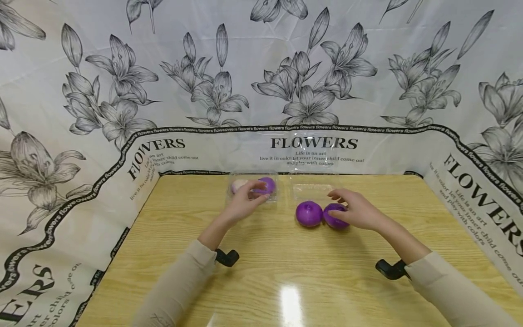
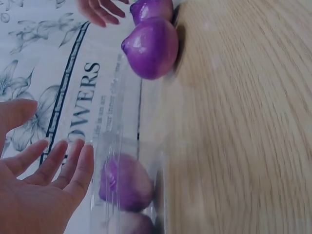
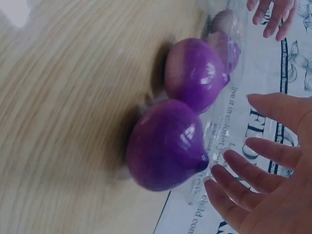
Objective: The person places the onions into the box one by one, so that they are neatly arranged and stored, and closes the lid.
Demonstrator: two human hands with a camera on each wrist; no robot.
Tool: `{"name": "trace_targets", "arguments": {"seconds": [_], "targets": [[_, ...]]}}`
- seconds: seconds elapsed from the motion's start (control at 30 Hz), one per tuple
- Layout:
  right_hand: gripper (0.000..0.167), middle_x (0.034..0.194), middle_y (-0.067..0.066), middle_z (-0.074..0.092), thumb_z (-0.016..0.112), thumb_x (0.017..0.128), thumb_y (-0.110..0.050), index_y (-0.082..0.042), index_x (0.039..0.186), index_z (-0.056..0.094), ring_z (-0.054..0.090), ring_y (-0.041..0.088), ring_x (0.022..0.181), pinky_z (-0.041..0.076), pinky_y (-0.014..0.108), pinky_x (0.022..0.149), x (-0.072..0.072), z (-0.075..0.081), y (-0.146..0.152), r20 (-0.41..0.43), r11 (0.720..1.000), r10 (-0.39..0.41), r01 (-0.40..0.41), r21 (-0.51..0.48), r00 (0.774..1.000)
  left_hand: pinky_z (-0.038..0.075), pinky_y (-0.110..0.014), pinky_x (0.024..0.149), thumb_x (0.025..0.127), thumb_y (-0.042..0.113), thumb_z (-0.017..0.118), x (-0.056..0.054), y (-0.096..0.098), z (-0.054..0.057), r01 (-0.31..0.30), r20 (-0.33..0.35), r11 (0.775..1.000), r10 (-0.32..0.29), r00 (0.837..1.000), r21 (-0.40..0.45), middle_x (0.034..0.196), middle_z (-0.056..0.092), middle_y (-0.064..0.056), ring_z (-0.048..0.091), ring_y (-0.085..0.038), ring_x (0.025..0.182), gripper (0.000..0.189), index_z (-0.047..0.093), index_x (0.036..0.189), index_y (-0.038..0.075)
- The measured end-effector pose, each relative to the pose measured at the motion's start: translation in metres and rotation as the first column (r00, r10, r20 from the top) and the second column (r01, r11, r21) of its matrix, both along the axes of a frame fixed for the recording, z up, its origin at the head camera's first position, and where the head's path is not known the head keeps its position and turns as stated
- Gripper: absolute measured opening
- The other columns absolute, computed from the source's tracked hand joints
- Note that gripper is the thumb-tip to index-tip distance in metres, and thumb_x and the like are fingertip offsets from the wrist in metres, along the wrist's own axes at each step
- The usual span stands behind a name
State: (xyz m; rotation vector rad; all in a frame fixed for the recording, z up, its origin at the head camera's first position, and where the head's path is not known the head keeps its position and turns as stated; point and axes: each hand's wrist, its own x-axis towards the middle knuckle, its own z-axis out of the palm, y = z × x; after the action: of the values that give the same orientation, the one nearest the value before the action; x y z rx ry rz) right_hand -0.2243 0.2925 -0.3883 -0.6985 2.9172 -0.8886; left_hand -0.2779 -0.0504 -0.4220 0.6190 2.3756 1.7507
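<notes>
Purple onions (image 1: 308, 213) lie before cloth (image 1: 245, 106) lettered "FLOWERS", left hand (image 1: 244, 202) and right hand (image 1: 358, 211) spread wide.

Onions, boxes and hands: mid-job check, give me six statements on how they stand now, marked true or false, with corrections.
1. Two purple onions lie loose on the table. True.
2. The right hand grips a loose onion. False: its fingers are spread beside one, not curled round it.
3. The left hand is by the left clear box, fingers open. True.
4. The left clear box is empty. False: it holds another purple onion and a paler one.
5. The loose onions sit far apart. False: they are side by side.
6. The right clear box stands behind the loose onions. True.
</notes>
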Motion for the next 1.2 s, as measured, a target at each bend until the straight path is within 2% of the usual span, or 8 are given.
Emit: {"name": "trace_targets", "arguments": {"seconds": [0.2, 0.43, 0.57, 0.7, 0.87, 1.0, 1.1, 1.2], "targets": [[0.061, 0.129, 0.033, 0.059, 0.080, 0.089, -0.020, 0.014, 0.133, 0.054, 0.059, 0.050, 0.115, 0.052, 0.064, 0.098, 0.001, -0.008, 0.014, -0.011, 1.000, -0.015, 0.015, 0.027, 1.000, 0.057, -0.038, 0.100, 0.098, 0.011, 0.069, 0.000, 0.023, -0.003, 0.025, 0.017, 0.999, -0.025, 1.000, 0.032, 0.147, 0.047, -0.024, 0.060, -0.036, 0.122, 0.066, 0.036, 0.154, 0.001], [0.071, 0.128, 0.034, 0.058, 0.084, 0.086, -0.029, 0.014, 0.133, 0.054, 0.058, 0.052, 0.113, 0.052, 0.065, 0.096, 0.000, -0.025, 0.026, 0.016, 0.997, -0.075, 0.074, 0.014, 0.997, 0.058, -0.036, 0.098, 0.096, 0.008, 0.070, 0.001, 0.040, -0.008, 0.015, 0.026, 0.999, -0.016, 1.000, 0.040, 0.148, 0.045, -0.025, 0.060, -0.037, 0.122, 0.065, 0.038, 0.151, 0.000], [0.072, 0.126, 0.034, 0.059, 0.085, 0.085, -0.033, 0.013, 0.132, 0.055, 0.058, 0.051, 0.112, 0.052, 0.065, 0.095, 0.000, -0.034, 0.029, 0.036, 0.995, -0.101, 0.101, 0.017, 0.994, 0.057, -0.037, 0.099, 0.096, 0.011, 0.071, 0.002, 0.047, -0.009, 0.021, 0.050, 1.000, -0.022, 0.998, 0.018, 0.152, 0.045, -0.022, 0.059, -0.036, 0.125, 0.071, 0.034, 0.156, 0.001], [0.075, 0.126, 0.033, 0.059, 0.085, 0.084, -0.036, 0.011, 0.134, 0.055, 0.059, 0.048, 0.110, 0.054, 0.064, 0.093, 0.001, -0.040, 0.031, 0.045, 0.994, -0.108, 0.106, 0.037, 0.993, 0.055, -0.042, 0.103, 0.100, 0.022, 0.068, 0.003, 0.057, -0.009, 0.047, 0.101, 0.998, -0.042, 0.994, -0.041, 0.157, 0.041, -0.020, 0.055, -0.036, 0.132, 0.074, 0.029, 0.159, 0.004], [0.077, 0.126, 0.034, 0.057, 0.084, 0.085, -0.036, 0.012, 0.136, 0.051, 0.060, 0.048, 0.108, 0.055, 0.063, 0.091, -0.001, -0.046, 0.032, 0.066, 0.994, -0.109, 0.108, 0.016, 0.992, 0.045, -0.049, 0.114, 0.106, 0.037, 0.057, 0.001, 0.070, -0.008, 0.081, 0.203, 0.992, -0.060, 0.977, -0.098, 0.162, 0.035, -0.018, 0.042, -0.037, 0.143, 0.074, 0.023, 0.161, 0.003], [0.078, 0.126, 0.034, 0.057, 0.084, 0.086, -0.036, 0.012, 0.137, 0.050, 0.061, 0.048, 0.109, 0.056, 0.061, 0.092, -0.004, -0.049, 0.032, 0.082, 0.993, -0.116, 0.116, 0.002, 0.990, 0.033, -0.051, 0.122, 0.107, 0.047, 0.049, -0.004, 0.082, -0.010, 0.078, 0.260, 0.991, -0.047, 0.965, -0.113, 0.162, 0.032, -0.021, 0.032, -0.039, 0.149, 0.078, 0.021, 0.160, -0.002], [0.079, 0.126, 0.033, 0.058, 0.084, 0.086, -0.037, 0.012, 0.137, 0.050, 0.061, 0.048, 0.110, 0.057, 0.060, 0.092, -0.006, -0.052, 0.032, 0.087, 0.993, -0.119, 0.120, -0.004, 0.989, 0.029, -0.052, 0.124, 0.109, 0.043, 0.044, -0.008, 0.092, -0.013, 0.072, 0.321, 0.995, -0.046, 0.946, -0.072, 0.161, 0.030, -0.026, 0.031, -0.041, 0.148, 0.076, 0.016, 0.159, -0.007], [0.078, 0.126, 0.033, 0.059, 0.084, 0.086, -0.037, 0.012, 0.136, 0.050, 0.062, 0.049, 0.111, 0.057, 0.059, 0.092, -0.007, -0.052, 0.031, 0.094, 0.993, -0.118, 0.120, -0.015, 0.989, 0.031, -0.052, 0.123, 0.111, 0.031, 0.041, -0.010, 0.101, -0.016, 0.061, 0.375, 0.998, -0.047, 0.926, -0.024, 0.158, 0.031, -0.029, 0.036, -0.041, 0.145, 0.069, 0.013, 0.159, -0.010]]}}
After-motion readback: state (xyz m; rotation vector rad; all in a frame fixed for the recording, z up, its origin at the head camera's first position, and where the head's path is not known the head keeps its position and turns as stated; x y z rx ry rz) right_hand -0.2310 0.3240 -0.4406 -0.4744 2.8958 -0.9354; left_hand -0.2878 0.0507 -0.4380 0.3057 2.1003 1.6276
